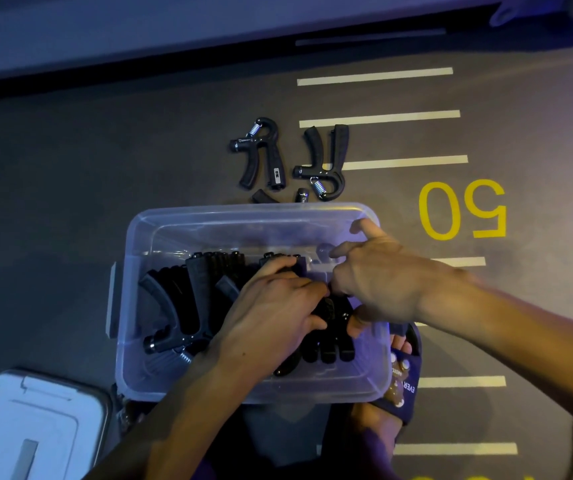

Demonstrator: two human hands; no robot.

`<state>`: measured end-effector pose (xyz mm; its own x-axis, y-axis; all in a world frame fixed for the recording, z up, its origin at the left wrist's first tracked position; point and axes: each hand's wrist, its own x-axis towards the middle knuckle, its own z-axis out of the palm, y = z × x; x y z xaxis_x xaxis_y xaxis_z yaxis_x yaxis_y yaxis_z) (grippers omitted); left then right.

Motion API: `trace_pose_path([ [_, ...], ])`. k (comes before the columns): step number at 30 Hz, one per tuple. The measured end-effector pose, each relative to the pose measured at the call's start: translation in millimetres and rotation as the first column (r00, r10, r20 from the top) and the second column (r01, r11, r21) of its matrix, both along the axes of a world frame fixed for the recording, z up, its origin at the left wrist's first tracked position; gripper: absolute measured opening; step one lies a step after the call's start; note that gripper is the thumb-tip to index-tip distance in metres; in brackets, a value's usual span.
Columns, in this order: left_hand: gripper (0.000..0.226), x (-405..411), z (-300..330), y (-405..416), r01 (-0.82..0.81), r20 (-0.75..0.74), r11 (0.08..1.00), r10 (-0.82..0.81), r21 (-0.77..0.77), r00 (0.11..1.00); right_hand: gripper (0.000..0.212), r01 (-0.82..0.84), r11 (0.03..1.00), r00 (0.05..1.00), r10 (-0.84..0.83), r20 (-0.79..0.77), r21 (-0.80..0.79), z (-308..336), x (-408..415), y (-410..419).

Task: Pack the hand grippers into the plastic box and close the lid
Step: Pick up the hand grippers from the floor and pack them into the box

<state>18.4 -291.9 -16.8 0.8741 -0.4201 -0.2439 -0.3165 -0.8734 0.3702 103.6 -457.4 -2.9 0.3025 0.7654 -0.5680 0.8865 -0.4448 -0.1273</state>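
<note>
A clear plastic box (132, 237) stands on the dark floor in front of me, holding several black hand grippers (191, 299) packed side by side. Both hands are inside it. My left hand (271, 306) presses on the grippers at the middle, fingers curled over one. My right hand (382, 282) pinches a black gripper (330, 306) at the box's right side, index finger raised. Two loose hand grippers (260, 154) (323, 164) lie on the floor beyond the box, and part of a third (300, 195) shows at its far rim. The white lid (35, 424) lies at the lower left.
White stripes (378, 116) and a yellow "50" (461, 209) mark the floor to the right. My foot in a dark slipper (402, 375) rests against the box's near right corner. A raised grey ledge (139, 46) runs along the far side.
</note>
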Motion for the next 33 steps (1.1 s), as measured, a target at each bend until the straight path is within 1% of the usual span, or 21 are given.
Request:
trace_pose_path([
  [3,0.031,-1.5,-1.1,-0.7,0.007,-0.001,1.0,-0.007,0.028,1.0,0.034,-0.003,1.0,1.0,0.004,-0.023,0.031,-2.0,2.8,-2.2],
  [6,0.027,-5.5,0.1,-4.2,0.008,-0.011,0.999,-0.008,0.046,1.0,0.031,-0.011,0.998,0.999,0.013,-0.039,0.054,-2.4,3.7,-3.7],
  [8,0.027,-9.9,1.8,-6.4,-0.02,-0.029,0.999,0.022,0.048,0.999,0.028,-0.011,0.998,0.999,0.014,-0.052,0.059,-1.3,4.0,-4.2],
  [15,0.024,-17.8,5.7,-12.6,-0.011,-0.107,0.997,0.019,0.073,0.994,0.034,-0.019,0.999,0.999,0.021,-0.046,0.036,0.7,4.6,-3.6],
  [20,0.028,-20.5,4.2,-9.6,-0.006,-0.085,1.0,0.008,0.027,0.996,0.03,-0.001,1.0,0.998,0.001,-0.061,0.006,6.9,2.7,0.7],
  [22,0.032,-23.0,1.7,-8.3,0.007,-0.029,1.0,-0.006,0.003,1.0,0.035,0.01,1.0,0.997,-0.009,-0.072,0.012,4.8,3.2,-0.5],
  [24,0.035,-22.9,3.4,-6.8,0.033,-0.003,0.999,-0.033,-0.005,0.999,0.042,0.001,0.999,0.998,0.002,-0.061,0.038,2.6,5.1,-3.1],
  [26,0.037,-21.8,4.0,-3.8,0.079,0.0,0.997,-0.079,0.002,0.997,0.053,0.001,0.996,0.996,0.007,-0.085,0.088,2.8,6.5,-7.4],
  [27,0.039,-20.4,4.7,-2.4,0.093,0.009,0.996,-0.093,0.009,0.996,0.056,0.012,0.99,0.994,0.004,-0.111,0.138,4.3,9.1,-9.2],
  [28,0.04,-17.5,6.3,-1.5,0.114,0.018,0.993,-0.114,0.03,0.993,0.058,0.055,0.977,0.987,-0.021,-0.162,0.208,7.2,13.2,-10.7],
  [29,0.041,-15.5,6.9,-0.8,0.129,0.027,0.991,-0.13,0.046,0.991,0.057,0.144,0.945,0.966,-0.071,-0.247,0.293,11.0,17.9,-11.7],
  [30,0.042,-13.4,7.9,0.2,0.143,0.025,0.988,-0.144,0.052,0.989,0.052,0.26,0.89,0.932,-0.13,-0.339,0.374,14.8,23.6,-12.8],
  [31,0.042,-10.8,9.2,0.3,0.158,0.025,0.985,-0.16,0.062,0.987,0.044,0.375,0.812,0.895,-0.193,-0.401,0.448,17.3,29.7,-14.2],
  [33,0.044,-7.6,11.7,1.7,0.168,0.04,0.985,-0.17,0.048,0.985,0.028,0.571,0.591,0.816,-0.334,-0.472,0.57,17.8,45.6,-14.9],
])
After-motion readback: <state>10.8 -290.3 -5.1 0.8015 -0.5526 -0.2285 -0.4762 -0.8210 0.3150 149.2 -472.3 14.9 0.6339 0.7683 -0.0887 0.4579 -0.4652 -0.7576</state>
